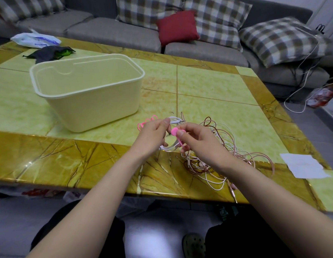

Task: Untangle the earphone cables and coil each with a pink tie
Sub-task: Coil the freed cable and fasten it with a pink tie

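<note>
Coiling is under way at the near edge of a yellow marble table (pixel 208 86): the left hand (pixel 154 135) grips a looped white earphone cable (pixel 169 148) while the right hand (pixel 195 138) pinches a pink tie (pixel 174 131) against it. That coil looks nearly tied, but a tangle of white and rose cables (pixel 217 157) waits just right, with spare pink ties (pixel 148 121) just beyond the left hand. No writing is legible.

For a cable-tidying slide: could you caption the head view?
The left hand holds a looped white earphone cable, right hand pinches a pink tie; tangled cables lie on the table.
</note>
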### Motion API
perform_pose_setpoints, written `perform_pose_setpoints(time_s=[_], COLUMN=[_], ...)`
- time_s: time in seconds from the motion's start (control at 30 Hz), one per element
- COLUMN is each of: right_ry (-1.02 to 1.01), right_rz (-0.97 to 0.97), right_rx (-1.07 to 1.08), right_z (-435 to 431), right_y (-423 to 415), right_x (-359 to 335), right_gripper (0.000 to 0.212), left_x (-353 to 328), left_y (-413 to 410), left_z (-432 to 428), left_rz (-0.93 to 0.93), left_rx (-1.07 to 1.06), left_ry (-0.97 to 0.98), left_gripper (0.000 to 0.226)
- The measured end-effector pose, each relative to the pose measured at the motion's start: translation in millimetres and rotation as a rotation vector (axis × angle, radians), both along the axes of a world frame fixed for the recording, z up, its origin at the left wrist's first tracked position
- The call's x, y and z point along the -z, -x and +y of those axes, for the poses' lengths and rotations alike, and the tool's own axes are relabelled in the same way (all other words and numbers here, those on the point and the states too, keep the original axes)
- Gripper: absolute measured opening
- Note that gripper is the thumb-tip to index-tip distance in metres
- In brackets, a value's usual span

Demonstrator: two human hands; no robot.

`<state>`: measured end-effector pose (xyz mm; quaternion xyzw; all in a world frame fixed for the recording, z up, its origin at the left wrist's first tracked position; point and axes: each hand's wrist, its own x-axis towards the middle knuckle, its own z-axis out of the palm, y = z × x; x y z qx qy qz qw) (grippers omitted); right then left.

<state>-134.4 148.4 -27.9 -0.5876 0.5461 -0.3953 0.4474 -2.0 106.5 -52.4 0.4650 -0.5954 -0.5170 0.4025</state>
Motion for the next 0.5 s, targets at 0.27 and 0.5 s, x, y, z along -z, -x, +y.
perform_pose_setpoints(time_s=[0.27,0.5], right_ry=[-0.02,-0.054], right_rz=[-0.122,-0.144], right_rx=[0.093,0.12], right_z=[-3.6,-4.6], right_y=[-0.4,2.0], right_x=[4.2,7.7], right_gripper=[0.018,0.021], left_x=[5.1,0.5], left_y=[7.2,7.3], left_z=[7.7,10.1], left_rz=[-0.296,-0.243], left_rx=[0.116,0.241], left_ry=[0.114,0.067], left_gripper=[0.033,0.036])
